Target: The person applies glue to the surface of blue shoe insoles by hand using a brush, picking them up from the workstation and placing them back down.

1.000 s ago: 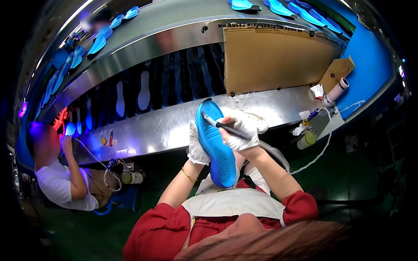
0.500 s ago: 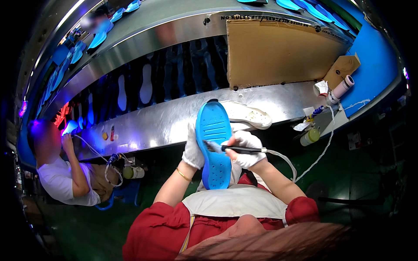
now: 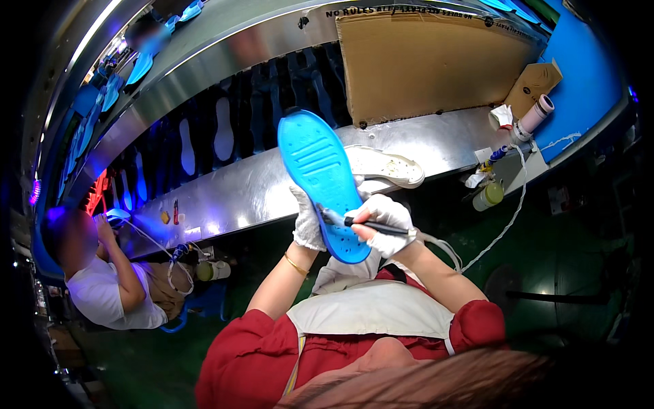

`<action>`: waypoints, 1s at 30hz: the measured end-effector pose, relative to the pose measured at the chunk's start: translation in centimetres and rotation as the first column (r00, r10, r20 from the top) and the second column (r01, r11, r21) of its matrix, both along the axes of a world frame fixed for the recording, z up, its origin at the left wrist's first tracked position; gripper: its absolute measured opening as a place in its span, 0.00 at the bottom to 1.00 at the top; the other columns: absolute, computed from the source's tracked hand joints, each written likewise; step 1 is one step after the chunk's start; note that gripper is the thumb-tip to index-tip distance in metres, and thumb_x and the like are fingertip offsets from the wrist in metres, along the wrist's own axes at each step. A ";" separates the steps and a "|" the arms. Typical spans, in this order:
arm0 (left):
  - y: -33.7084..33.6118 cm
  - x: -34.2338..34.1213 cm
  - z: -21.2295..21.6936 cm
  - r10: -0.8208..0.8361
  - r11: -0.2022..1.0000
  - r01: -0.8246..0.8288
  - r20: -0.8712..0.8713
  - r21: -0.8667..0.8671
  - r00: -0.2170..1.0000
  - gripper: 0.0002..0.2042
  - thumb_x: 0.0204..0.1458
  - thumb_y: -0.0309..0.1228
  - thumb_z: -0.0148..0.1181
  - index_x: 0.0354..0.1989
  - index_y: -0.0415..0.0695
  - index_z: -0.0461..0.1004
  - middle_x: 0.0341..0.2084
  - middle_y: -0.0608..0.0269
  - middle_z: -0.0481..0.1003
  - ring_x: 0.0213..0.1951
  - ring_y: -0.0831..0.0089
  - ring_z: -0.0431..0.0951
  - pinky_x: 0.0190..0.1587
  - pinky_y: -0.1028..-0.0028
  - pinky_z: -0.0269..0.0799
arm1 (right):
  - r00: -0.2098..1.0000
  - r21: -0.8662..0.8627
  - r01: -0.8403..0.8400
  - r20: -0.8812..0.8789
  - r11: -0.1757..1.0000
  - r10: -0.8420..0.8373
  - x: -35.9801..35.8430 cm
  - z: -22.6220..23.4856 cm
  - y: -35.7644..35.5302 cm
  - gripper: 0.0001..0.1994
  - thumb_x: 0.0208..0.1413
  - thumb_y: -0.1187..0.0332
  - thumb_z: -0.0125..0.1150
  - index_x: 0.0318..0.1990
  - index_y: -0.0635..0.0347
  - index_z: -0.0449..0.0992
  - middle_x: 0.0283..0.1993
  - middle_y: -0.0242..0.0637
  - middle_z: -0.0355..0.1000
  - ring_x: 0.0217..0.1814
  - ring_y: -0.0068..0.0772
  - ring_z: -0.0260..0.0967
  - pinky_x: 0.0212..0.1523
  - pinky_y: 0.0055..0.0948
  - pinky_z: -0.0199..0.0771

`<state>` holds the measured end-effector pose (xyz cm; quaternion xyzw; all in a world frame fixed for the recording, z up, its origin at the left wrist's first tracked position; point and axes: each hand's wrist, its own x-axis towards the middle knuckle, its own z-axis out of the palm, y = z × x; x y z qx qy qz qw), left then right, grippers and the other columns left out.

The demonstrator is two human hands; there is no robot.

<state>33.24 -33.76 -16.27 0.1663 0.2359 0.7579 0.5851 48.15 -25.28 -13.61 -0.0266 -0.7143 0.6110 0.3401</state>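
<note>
A blue shoe sole [image 3: 315, 153] is held up in front of me, tilted with its far end toward the left. My left hand [image 3: 308, 219], in a white glove, grips the sole by its left edge. In my gloved right hand [image 3: 387, 221] is a brush [image 3: 376, 225] with a black handle, joined to a pale tube. Its bristles lie against the sole's face near the left edge, in the lower half. Behind my right hand, white soles [image 3: 385, 167] rest on the metal bench.
A metal bench [image 3: 252, 204] runs across in front, below a conveyor belt [image 3: 228, 24] carrying blue soles. A cardboard sheet [image 3: 436, 68] leans at the back. To the right stand a pink bottle [image 3: 535, 116] and a green-yellow container [image 3: 488, 196]. At left sits a co-worker [image 3: 109, 286].
The sole has moved away from me and turned, its far end swinging left. Against it, the brush has shifted toward the near half. Both hands still hold their things.
</note>
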 end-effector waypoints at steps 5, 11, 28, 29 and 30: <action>0.7 -0.6 2.7 0.220 0.966 -0.226 0.060 0.127 0.974 0.52 0.37 0.76 0.37 0.61 0.43 0.56 0.51 0.51 0.68 0.49 0.56 0.72 0.56 0.56 0.66 | 0.994 -0.100 -0.061 0.081 0.993 0.069 -0.1 1.2 0.3 0.06 0.45 0.80 0.64 0.31 0.63 0.74 0.33 0.39 0.74 0.33 0.27 0.71 0.37 0.25 0.72; 1.8 -3.5 1.2 0.258 0.910 -0.266 0.067 0.319 0.964 0.53 0.35 0.76 0.39 0.62 0.44 0.55 0.54 0.52 0.67 0.49 0.58 0.72 0.54 0.57 0.69 | 0.994 0.210 0.037 -0.105 0.977 -0.015 -1.1 2.1 -0.5 0.08 0.39 0.78 0.67 0.29 0.62 0.75 0.30 0.37 0.75 0.31 0.30 0.72 0.36 0.27 0.70; 1.7 -6.7 2.2 0.123 0.907 -0.042 -0.167 0.419 0.978 0.59 0.26 0.76 0.48 0.65 0.45 0.49 0.57 0.49 0.64 0.54 0.52 0.69 0.56 0.50 0.66 | 0.995 -0.491 -0.086 0.005 0.867 0.102 -1.1 1.3 1.0 0.06 0.48 0.76 0.61 0.33 0.62 0.71 0.34 0.35 0.71 0.34 0.22 0.68 0.38 0.21 0.69; 1.8 -6.8 2.3 0.125 0.907 -0.045 -0.164 0.419 0.979 0.59 0.26 0.76 0.48 0.65 0.45 0.49 0.57 0.49 0.64 0.54 0.52 0.69 0.56 0.50 0.66 | 0.995 -0.303 -0.020 0.087 0.953 0.048 -1.3 1.1 1.4 0.06 0.46 0.78 0.62 0.32 0.61 0.71 0.33 0.34 0.70 0.35 0.23 0.68 0.39 0.22 0.68; 1.8 -6.9 2.5 0.137 0.939 -0.045 -0.253 0.341 0.958 0.59 0.26 0.74 0.51 0.65 0.43 0.49 0.56 0.47 0.64 0.54 0.53 0.69 0.55 0.51 0.68 | 0.988 -0.245 -0.012 0.146 0.969 0.050 -1.2 1.2 1.6 0.06 0.43 0.79 0.63 0.29 0.62 0.72 0.33 0.33 0.70 0.35 0.24 0.68 0.40 0.22 0.68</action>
